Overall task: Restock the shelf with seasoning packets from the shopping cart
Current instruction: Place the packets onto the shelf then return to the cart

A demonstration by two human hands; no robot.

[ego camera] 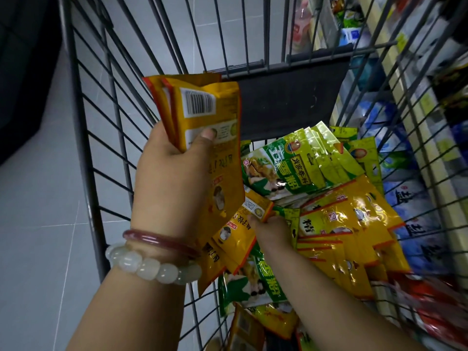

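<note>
Fingers of the left hand [174, 178] grip yellow packets [202, 117]; right hand [271, 229] pinches another [255, 206] inside the packet-filled cart [83, 138].

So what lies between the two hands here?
In the head view, the lower ends of the yellow packets gripped by the left hand hang between it and the right hand, which pinches another yellow packet.

Wire shopping cart [106, 138] — green packets [291, 168] and yellow packets [349, 224] heaped inside it.
</note>
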